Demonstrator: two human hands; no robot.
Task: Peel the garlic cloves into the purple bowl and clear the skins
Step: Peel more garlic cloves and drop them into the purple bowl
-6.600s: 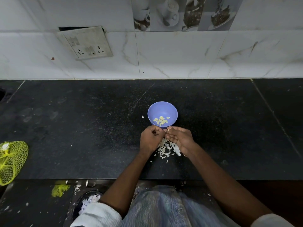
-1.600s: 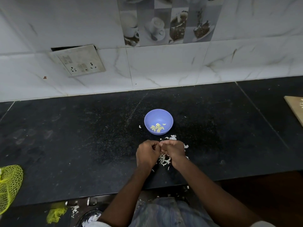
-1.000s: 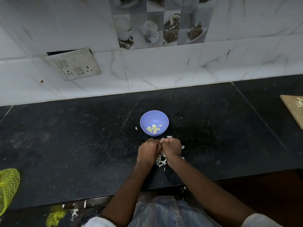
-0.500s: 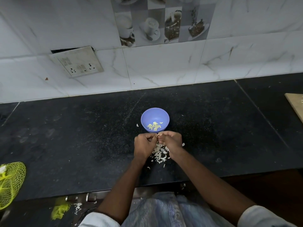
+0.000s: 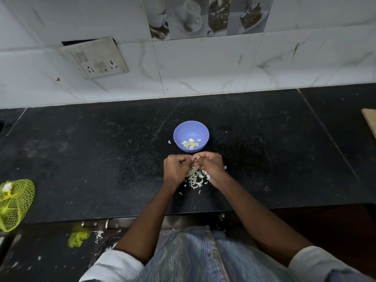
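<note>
1. Here, at the far left edge of the black counter (image 5: 101,159), a yellow-green mesh bag (image 5: 14,202) lies partly out of view, with something white inside near its top.
2. Below it, on the dark ledge under the counter's front edge, sits a yellow-green scrap (image 5: 78,239) among white flecks.
3. On the tiled wall, up and to the left, a switch-and-socket plate (image 5: 94,58) hangs tilted, with a dark gap behind its upper edge.
4. The left hand (image 5: 176,169) is curled into a loose fist, its fingertips meeting those of the other hand at a small pale piece, a garlic clove (image 5: 193,158), pinched between them; it is too small to tell whether skin is still on it.
5. The purple bowl (image 5: 191,129) stands upright on the counter just beyond the two hands, apart from them, with a small cluster of peeled cloves (image 5: 190,143) in its bottom.
6. A heap of white skins (image 5: 196,178) lies on the counter directly under and between the wrists, with a few stray flakes nearer the front edge and one beside the bowl's left side.
7. The right hand (image 5: 210,163) is likewise curled, its thumb and fingers closed on the same clove.
8. At the far right edge, a corner of a pale wooden board (image 5: 370,121) shows on the counter, well apart from the bowl.
</note>
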